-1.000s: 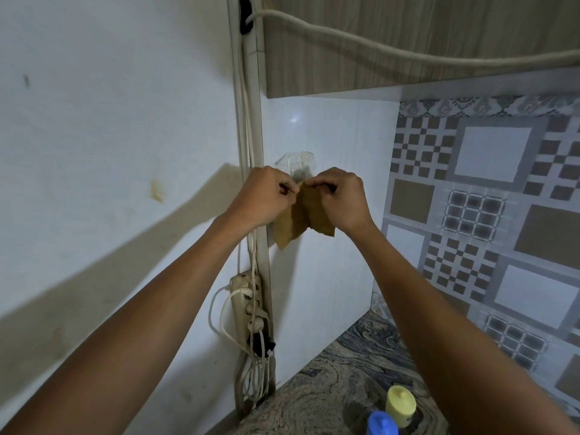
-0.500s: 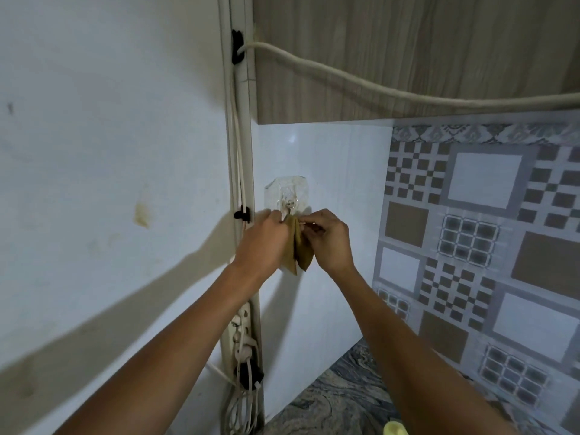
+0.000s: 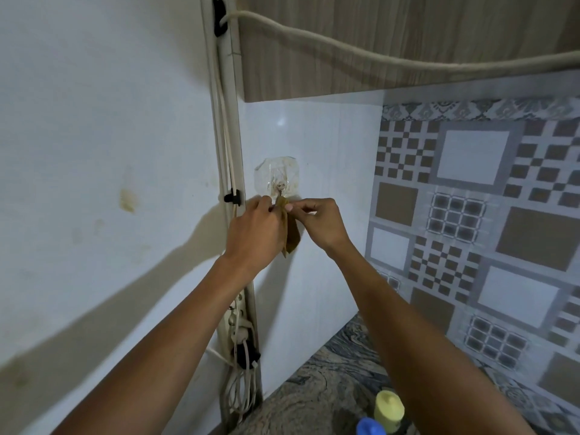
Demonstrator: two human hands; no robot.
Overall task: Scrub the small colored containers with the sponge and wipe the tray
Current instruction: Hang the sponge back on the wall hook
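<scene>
A brownish-yellow cloth (image 3: 291,235) hangs folded just below a clear adhesive wall hook (image 3: 278,177) on the white tile. My left hand (image 3: 254,233) pinches the cloth's top edge from the left. My right hand (image 3: 320,222) pinches the same top edge from the right, right under the hook. Whether the cloth rests on the hook I cannot tell. At the bottom edge stand a small yellow container (image 3: 389,409) and a blue container (image 3: 372,427), both far below my hands. No sponge or tray is in view.
A wooden cabinet (image 3: 392,42) hangs overhead with a thick cord (image 3: 376,59) draped across it. A cable duct (image 3: 229,127) runs down the wall to a power strip (image 3: 238,324) with plugs. Patterned tiles (image 3: 470,215) cover the right wall above a marbled counter (image 3: 329,394).
Both hands lifted the cloth up to the hook, and it now hangs narrower and more folded. The view tilted, bringing the two containers back in at the bottom.
</scene>
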